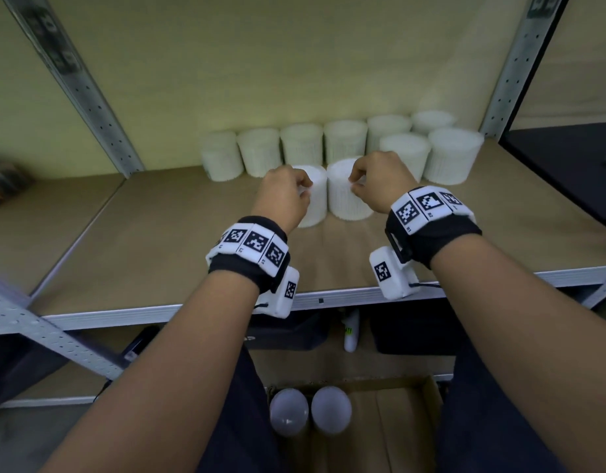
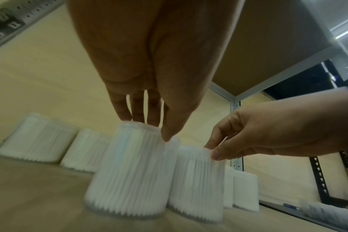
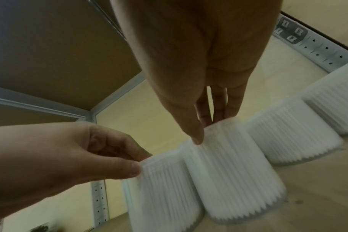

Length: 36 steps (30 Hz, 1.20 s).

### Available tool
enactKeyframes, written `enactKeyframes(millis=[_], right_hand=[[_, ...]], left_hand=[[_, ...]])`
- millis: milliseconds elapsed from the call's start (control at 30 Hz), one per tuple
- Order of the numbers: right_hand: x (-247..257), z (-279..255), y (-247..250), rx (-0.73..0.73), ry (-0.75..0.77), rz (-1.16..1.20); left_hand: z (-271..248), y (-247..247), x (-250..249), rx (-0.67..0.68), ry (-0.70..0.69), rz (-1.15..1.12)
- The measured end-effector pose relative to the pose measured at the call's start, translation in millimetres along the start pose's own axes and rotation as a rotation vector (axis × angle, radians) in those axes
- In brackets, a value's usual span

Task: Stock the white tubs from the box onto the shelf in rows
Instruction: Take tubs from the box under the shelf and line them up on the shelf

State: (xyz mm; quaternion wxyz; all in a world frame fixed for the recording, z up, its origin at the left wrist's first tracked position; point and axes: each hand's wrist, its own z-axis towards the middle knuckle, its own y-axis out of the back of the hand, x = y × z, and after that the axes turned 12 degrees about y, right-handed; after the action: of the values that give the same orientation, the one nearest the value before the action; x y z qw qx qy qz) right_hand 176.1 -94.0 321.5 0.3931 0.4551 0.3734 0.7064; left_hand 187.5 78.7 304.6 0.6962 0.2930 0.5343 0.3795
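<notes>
Two ribbed white tubs stand side by side on the brown shelf board (image 1: 158, 240), in front of the back row of tubs (image 1: 301, 145). My left hand (image 1: 303, 187) pinches the top rim of the left tub (image 1: 313, 203), thumb in front and fingers behind (image 2: 149, 128). The right tub (image 1: 346, 196) is pinched at its top in the same way by my right hand (image 1: 354, 184) (image 3: 209, 128). Both tubs' bases rest on the board and their sides touch. Below, the cardboard box (image 1: 428, 387) holds two more tubs (image 1: 288, 411).
Two tubs (image 1: 404, 151) (image 1: 452, 155) form a second row at the right, next to my right hand. Grey metal uprights (image 1: 90, 97) (image 1: 513, 70) frame the shelf. The metal front edge (image 1: 329, 298) lies under my wrists. Dark items sit on the lower shelf.
</notes>
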Motion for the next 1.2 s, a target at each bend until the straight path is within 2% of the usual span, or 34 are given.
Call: enactKeyframes(millis=[467,733,900,1067,1200], right_hand=[[-19,53,-5,0.011,-0.066,0.007],[-24,65,-11,0.008,-0.066,-0.015],[-27,63,-15,-0.016,-0.028,-0.024],[-23,52,-7,0.037,-0.002,-0.010],[-7,16,-6,-0.102,0.076,0.010]], left_hand=[[56,-11,-12,0.093,0.048,0.007],[70,-20,-13,0.065,0.052,0.011],[71,-22,-10,0.050,0.034,0.020],[61,-7,-7,0.200,0.012,0.072],[25,9,3,0.156,-0.020,0.006]])
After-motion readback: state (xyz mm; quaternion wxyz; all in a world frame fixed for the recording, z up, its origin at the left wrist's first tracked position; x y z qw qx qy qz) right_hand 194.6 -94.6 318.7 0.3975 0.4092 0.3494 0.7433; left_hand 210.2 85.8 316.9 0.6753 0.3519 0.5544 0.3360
